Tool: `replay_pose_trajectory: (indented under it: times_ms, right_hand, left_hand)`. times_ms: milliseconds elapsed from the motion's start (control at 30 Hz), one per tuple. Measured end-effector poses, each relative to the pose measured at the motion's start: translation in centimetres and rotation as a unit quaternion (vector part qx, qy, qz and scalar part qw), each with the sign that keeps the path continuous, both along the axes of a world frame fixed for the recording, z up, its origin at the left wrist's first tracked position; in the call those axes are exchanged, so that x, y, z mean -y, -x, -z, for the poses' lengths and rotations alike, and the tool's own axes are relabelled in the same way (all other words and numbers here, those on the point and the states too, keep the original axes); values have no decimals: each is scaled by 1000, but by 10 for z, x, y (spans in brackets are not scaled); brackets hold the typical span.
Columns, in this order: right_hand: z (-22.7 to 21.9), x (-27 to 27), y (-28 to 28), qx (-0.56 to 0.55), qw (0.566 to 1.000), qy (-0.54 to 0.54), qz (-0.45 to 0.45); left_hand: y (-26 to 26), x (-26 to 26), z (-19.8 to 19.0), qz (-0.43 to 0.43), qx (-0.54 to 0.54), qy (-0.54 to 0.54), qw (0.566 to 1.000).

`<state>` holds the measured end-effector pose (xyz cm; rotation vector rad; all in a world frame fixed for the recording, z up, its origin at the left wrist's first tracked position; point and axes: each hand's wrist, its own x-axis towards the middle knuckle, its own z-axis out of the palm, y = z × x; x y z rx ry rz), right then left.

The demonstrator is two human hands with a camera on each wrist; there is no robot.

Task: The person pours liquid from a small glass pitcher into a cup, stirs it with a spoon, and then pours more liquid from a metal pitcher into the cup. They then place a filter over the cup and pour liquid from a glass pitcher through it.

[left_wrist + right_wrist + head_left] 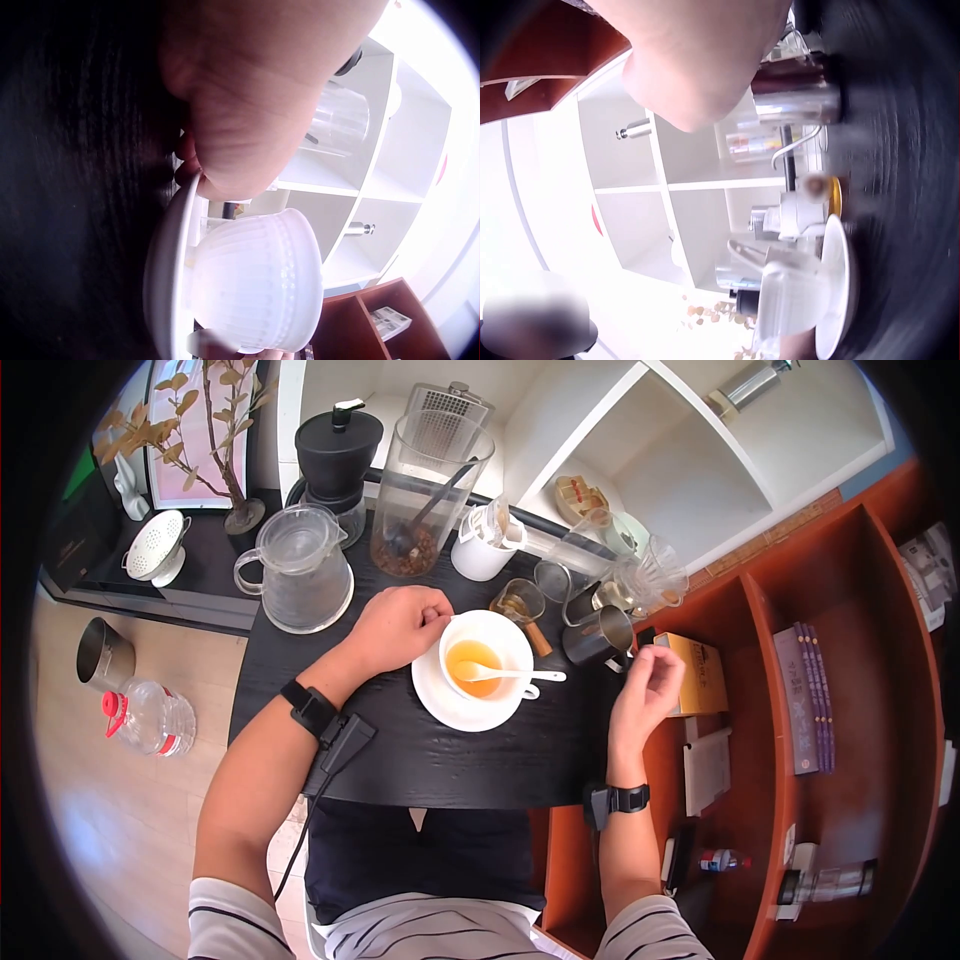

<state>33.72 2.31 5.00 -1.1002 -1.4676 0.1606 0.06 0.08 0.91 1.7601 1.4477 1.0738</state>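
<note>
A white cup point(490, 635) of yellow-orange liquid stands on a white saucer point(440, 705), its handle toward the right. A white spoon point(515, 673) leans in it, its handle over the rim. At the saucer's upper left edge my left hand point(405, 625) pinches the rim, fingertips low by the tabletop in the left wrist view. My right hand point(648, 695) hovers at the table's right side, fingers loosely curled and holding nothing, just beside a metal pitcher point(597, 637). In the right wrist view the fingers are mostly hidden behind the palm.
Behind the cup are a small wooden-handled glass point(520, 600), a white mug point(487, 550), a tall clear canister point(425, 500) with a dark scoop and a glass jug point(298, 575). A black grinder point(338, 455) stands farther back. The red-brown shelf point(765, 690) borders the right side.
</note>
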Motion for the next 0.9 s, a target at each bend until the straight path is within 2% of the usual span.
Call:
replay_pose_trajectory:
  times_ms: [33,67,167,300,333,400,500,900]
  right_hand:
    - [1,6,6,-22,996,31,-85]
    - [5,6,9,9,991,49,-125]
    - [-6,12,37,142,974,139,-105]
    - [-4,-1,54,217,944,217,-127]
    - [-3,-5,57,211,945,215,-128]
    - [2,-10,61,218,918,292,-154]
    - [15,-19,61,197,920,281,-188]
    - [43,-39,57,70,928,288,-225]
  left_hand:
    - [-1,-1,2,1,-4,-8,1000]
    - [-2,-1,3,4,-8,-6,1000]
    - [-2,-1,5,-7,11,-4,1000]
    - [-2,0,3,-1,15,2,1000]
    - [-2,0,1,0,21,6,1000]
    - [-3,1,-1,-6,22,20,1000]
    - [-5,3,-4,-8,20,15,1000]
    - [-3,-3,3,6,16,33,999]
